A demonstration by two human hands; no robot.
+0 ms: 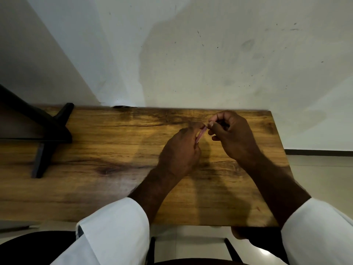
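Over the right half of a wooden table, both of my hands hold a small pink strip, thin and slightly blurred. My left hand grips its lower end, with fingers curled round it. My right hand pinches the upper end between thumb and forefinger. Most of the strip is hidden by my fingers, so I cannot tell what it is. White sleeves cover both forearms below the wrists.
A black stand with angled legs sits on the table's left side. A white wall rises directly behind the table. The table's right edge ends near a pale floor. A dark seat lies under the near edge.
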